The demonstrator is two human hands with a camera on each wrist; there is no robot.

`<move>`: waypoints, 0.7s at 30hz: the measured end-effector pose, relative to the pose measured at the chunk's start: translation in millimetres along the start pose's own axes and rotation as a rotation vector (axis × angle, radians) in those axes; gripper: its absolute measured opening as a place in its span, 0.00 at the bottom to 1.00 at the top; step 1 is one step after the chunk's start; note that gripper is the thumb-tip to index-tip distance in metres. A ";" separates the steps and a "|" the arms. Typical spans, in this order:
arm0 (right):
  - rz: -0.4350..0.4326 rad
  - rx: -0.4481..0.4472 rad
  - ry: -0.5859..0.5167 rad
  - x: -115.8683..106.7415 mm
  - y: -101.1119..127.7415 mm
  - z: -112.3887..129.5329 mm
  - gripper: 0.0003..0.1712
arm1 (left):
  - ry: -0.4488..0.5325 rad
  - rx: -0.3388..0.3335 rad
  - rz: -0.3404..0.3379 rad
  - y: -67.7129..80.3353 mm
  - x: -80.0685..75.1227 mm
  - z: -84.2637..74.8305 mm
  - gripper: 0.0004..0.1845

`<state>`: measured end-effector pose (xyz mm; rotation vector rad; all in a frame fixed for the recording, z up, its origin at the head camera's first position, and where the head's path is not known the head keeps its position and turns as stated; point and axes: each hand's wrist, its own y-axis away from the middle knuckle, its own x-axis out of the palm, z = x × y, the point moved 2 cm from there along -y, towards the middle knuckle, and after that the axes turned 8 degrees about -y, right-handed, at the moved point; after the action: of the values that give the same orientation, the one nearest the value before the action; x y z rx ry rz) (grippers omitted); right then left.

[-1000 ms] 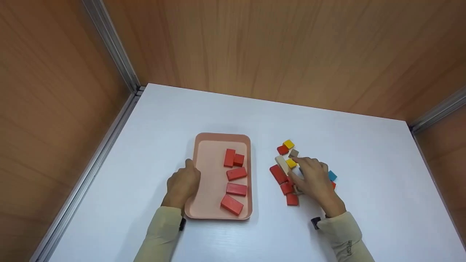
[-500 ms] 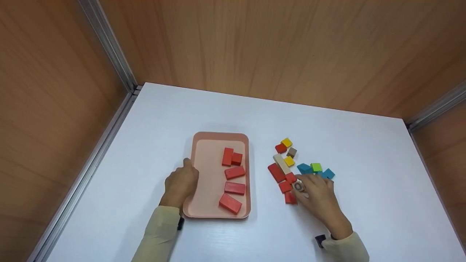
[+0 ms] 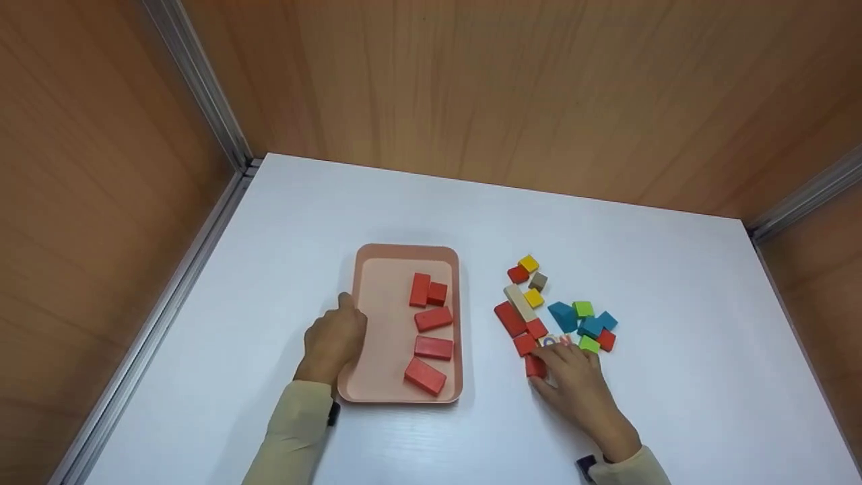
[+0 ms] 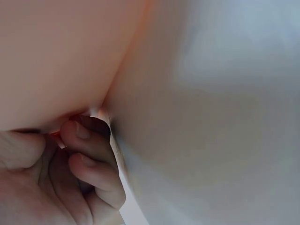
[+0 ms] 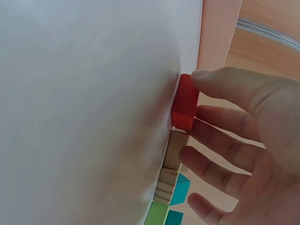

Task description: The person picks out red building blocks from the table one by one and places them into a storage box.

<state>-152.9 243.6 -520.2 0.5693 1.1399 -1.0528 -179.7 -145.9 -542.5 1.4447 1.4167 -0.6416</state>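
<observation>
A: We start with the white table (image 3: 431, 202), then the pink tray (image 3: 377, 323) left of centre. It carries five red blocks (image 3: 434, 318) down its right half.

B: Our left hand (image 3: 333, 340) sits at the tray's 9 o'clock edge. The left wrist view shows its fingers curled round the rim, so we call that a grip on the tray.

A: At the tray's 3 o'clock lies the loose cluster of blocks (image 3: 555, 313): red, yellow, teal, green, one cream bar, one grey-brown cube. Our right hand (image 3: 572, 384) is at that cluster's 6 o'clock.

B: The smallest piece that matters is the red block (image 3: 535, 366) at the cluster's near end. It lies at the right hand's 10 o'clock, touching the thumb and fingertips; the right wrist view shows the thumb (image 5: 220, 86) on one face and a finger on the other. We judge that a pinch just closing. The right hand is plainly the nearer one.

A: Its long axis we cannot tell; it looks near-square from above. A ringed piece beside the knuckles is half covered by fingers. Both wrist views are blurred close-ups, and the right forearm is cut off at the bottom edge.
</observation>
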 end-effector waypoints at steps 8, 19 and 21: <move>0.002 0.012 -0.008 -1.5 2.0 2.1 0.31 | 0.013 -0.017 0.025 -0.1 -1.4 0.5 0.13; -0.060 -0.053 -0.054 -10.2 -11.4 14.0 0.28 | 0.026 -0.020 0.021 0.8 -2.6 0.4 0.13; -0.074 -0.078 -0.072 -11.8 -16.7 19.7 0.28 | 0.034 -0.023 0.027 1.1 -2.5 -0.2 0.14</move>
<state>-159.5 224.7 -500.0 0.4269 1.1405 -1.0788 -179.1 -146.5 -539.9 1.4602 1.4247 -0.5845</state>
